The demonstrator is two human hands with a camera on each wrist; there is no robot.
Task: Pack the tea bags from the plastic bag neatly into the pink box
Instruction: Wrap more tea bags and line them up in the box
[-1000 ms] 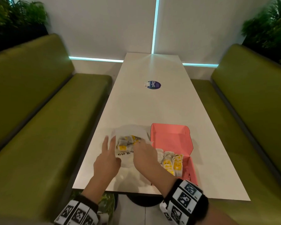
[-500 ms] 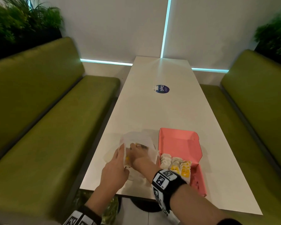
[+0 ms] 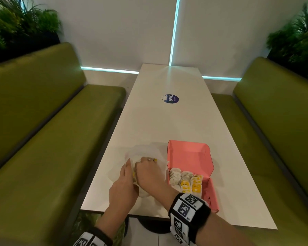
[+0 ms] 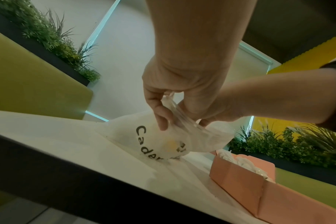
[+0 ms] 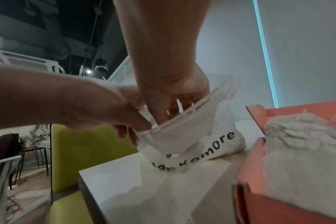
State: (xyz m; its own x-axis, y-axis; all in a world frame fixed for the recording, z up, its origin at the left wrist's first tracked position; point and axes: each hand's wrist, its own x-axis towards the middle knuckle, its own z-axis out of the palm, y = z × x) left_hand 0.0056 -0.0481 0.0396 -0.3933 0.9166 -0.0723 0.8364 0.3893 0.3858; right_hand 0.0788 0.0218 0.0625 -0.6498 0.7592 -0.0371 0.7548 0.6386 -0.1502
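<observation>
A frosted plastic bag [image 3: 146,153] with black lettering stands on the white table [image 3: 167,121], just left of the open pink box [image 3: 188,157]. My left hand [image 3: 130,167] pinches the bag's [image 4: 163,136] near rim between thumb and fingers, seen close in the left wrist view [image 4: 169,106]. My right hand [image 3: 147,163] reaches down into the bag's [image 5: 192,139] mouth; its fingertips [image 5: 163,115] are hidden inside. Whether they hold a tea bag cannot be told. Rows of white and yellow tea bags [image 3: 185,180] fill the box's left part.
The box's lid [image 3: 190,155] stands up at the far side, and its right part [image 3: 210,194] looks bare. A round blue sticker [image 3: 171,98] lies mid-table. Green benches [image 3: 43,139] run along both sides. The table's near edge [image 3: 114,212] is under my wrists.
My left hand went from resting flat beside the bag to pinching its rim. My right hand has gone deeper into the bag. The head view has shifted.
</observation>
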